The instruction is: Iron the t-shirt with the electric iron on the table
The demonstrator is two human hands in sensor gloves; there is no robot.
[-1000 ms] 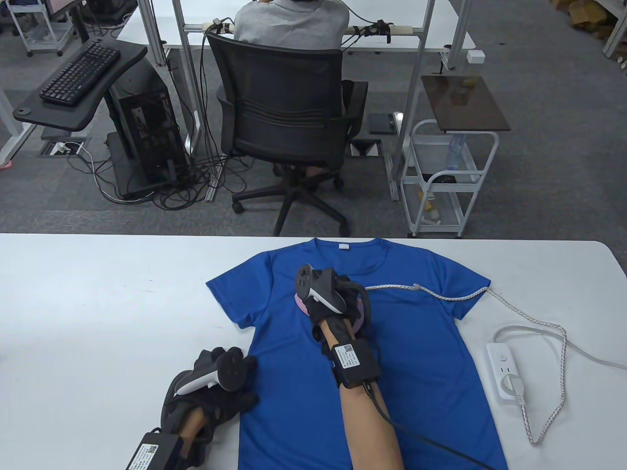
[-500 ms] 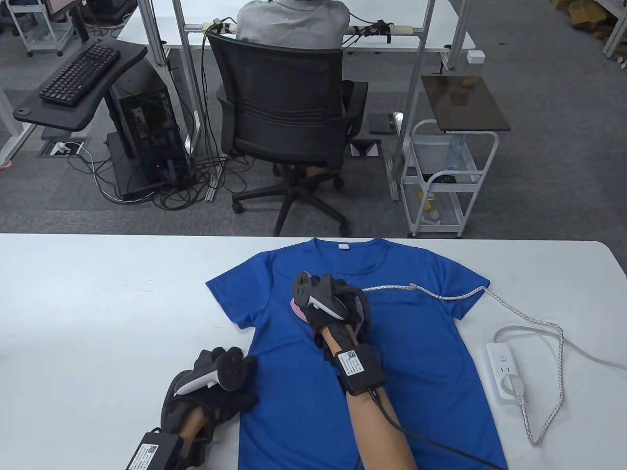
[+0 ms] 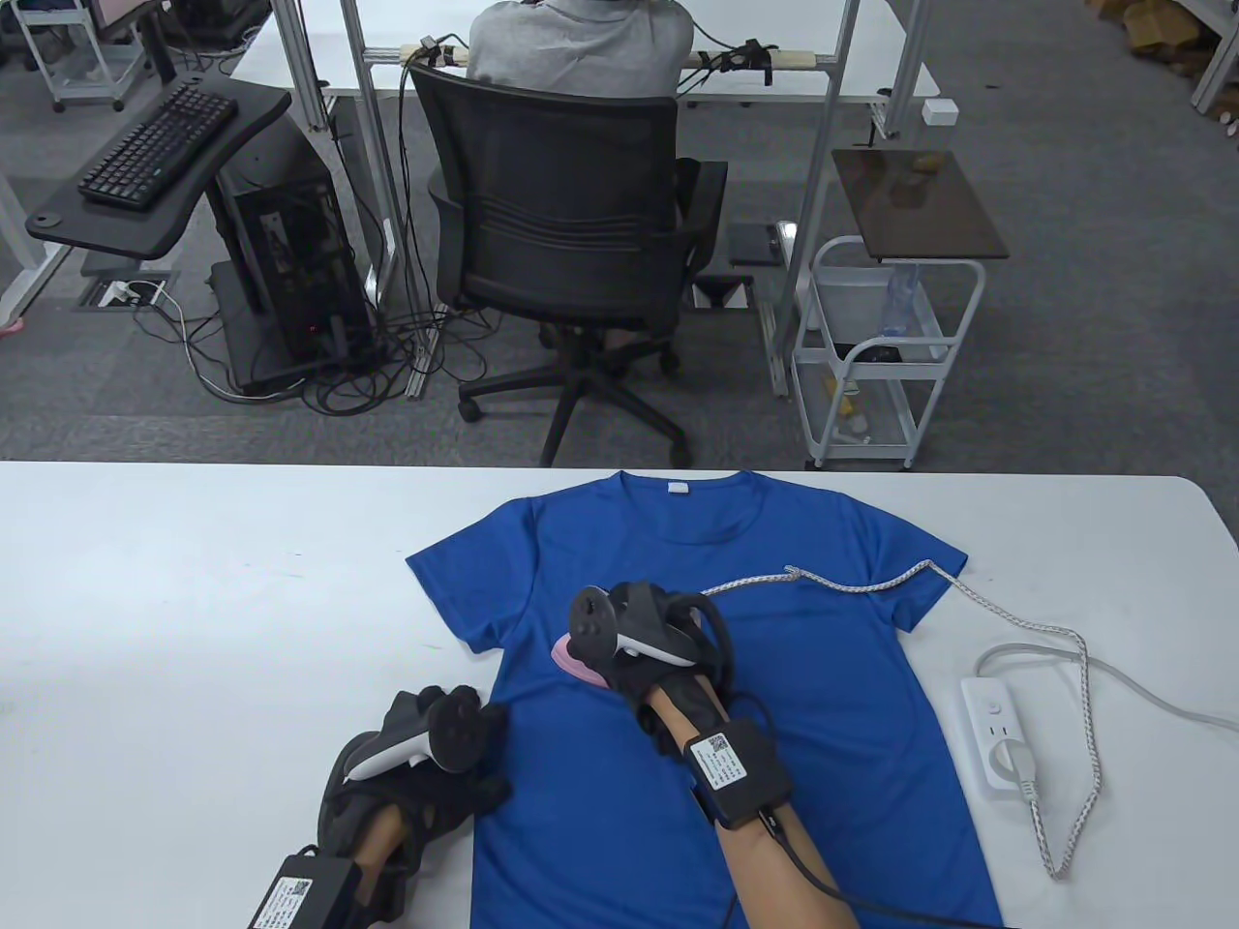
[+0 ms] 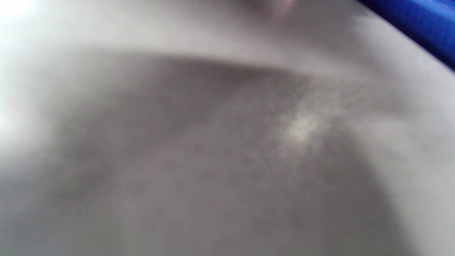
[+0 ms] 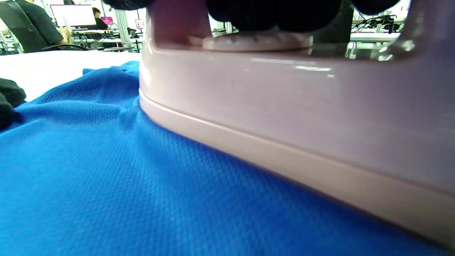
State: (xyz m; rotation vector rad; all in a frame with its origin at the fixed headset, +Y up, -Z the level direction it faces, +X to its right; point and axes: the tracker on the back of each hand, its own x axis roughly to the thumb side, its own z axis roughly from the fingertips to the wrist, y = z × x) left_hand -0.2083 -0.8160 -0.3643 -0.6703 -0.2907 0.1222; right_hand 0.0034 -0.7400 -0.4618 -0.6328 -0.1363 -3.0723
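On the white table point(image 3: 194, 600) a bright blue short-sleeved t-shirt point(image 3: 832, 697) lies spread flat, collar toward the far edge, hem toward the person; on its chest sits a pale pink electric iron point(image 3: 573, 662), sole down on the fabric, which the right wrist view shows at close range as a glossy pink body point(image 5: 284, 106) pressing the blue knit point(image 5: 106, 185). The right hand point(image 3: 644, 644) in its black sensor glove grips the iron's handle, its fingers point(image 5: 270, 14) curled round it from above. The iron's white braided cord point(image 3: 1074, 668) trails off over the shirt's sleeve and loops across the table to a white power strip point(image 3: 992, 740) lying just beside the shirt. The left hand point(image 3: 436, 774), also gloved in black, rests at the shirt's side edge near the hem; whether its fingers lie straight or curled I cannot tell, as the tracker hides them, and the left wrist view is a grey blur with only a sliver of blue cloth point(image 4: 419, 25) in one corner.
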